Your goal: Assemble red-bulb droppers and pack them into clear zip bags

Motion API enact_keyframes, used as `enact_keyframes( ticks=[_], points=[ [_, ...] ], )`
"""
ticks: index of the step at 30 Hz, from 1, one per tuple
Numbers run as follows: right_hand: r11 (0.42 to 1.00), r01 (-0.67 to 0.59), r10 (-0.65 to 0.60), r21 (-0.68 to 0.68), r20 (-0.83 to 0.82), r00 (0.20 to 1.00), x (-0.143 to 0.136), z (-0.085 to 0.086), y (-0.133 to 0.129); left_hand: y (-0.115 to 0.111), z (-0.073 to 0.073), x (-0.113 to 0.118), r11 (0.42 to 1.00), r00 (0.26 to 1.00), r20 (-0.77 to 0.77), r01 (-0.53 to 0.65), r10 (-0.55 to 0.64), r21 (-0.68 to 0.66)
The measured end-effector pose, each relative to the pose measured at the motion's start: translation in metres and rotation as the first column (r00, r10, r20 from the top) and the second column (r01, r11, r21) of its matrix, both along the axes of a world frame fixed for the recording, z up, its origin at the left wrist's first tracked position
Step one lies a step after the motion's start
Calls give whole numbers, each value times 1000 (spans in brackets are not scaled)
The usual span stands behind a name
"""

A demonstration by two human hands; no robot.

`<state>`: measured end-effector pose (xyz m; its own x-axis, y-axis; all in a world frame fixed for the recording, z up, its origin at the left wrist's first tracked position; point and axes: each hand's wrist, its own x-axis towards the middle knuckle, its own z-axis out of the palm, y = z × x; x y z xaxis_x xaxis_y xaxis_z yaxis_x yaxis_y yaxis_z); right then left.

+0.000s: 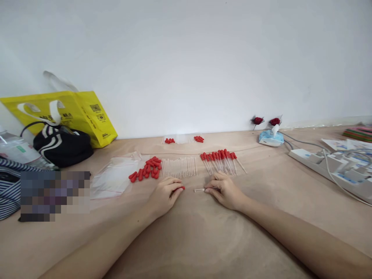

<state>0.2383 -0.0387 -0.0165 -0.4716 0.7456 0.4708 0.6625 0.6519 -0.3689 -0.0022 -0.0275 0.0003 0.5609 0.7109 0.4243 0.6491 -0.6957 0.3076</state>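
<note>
Clear dropper tube point(198, 190) and red dropper bulb point(183, 188) face each other in the head view, low over the tabletop point(186, 236): the right hand point(225, 190) pinches the tube, one end pointing toward the left hand point(166, 195), whose thumb and fingers are closed on the bulb. A gap parts the two hands. Beyond them, bare tubes point(179, 167) lie side by side between loose red bulbs point(148, 169) and bulb-capped droppers point(222, 155).

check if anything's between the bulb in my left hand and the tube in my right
Nothing visible: only a gap separates the bulb in the left hand from the tube in the right hand. The tube row lies beyond, off that line.
</note>
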Motion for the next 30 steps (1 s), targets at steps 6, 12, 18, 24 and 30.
enact_keyframes(
  ticks=[6, 12, 18, 24, 30],
  points=[
    [996, 83, -83, 7, 20, 996, -7, 7, -7, -5, 3, 7, 1000, 1000, 10, -10, 10, -12],
    [997, 80, -80, 14, 36, 996, -17, 8, -9, -4, -1, 9, 995, 999, 26, 49, -46, -86],
    [999, 26, -26, 22, 9, 1000, -18, 7, -10, -1, -4, 9, 994, 996, 47, 85, -82, -73],
    [998, -57, 57, 23, -20, 998, -23, 5, -12, -3, -2, 10, 990, 995, 102, 18, -3, -142],
    [994, -106, 105, 3, -81, 991, -29, 2, -17, -8, 1, 12, 966, 978, 190, -39, 89, -255]
  ],
)
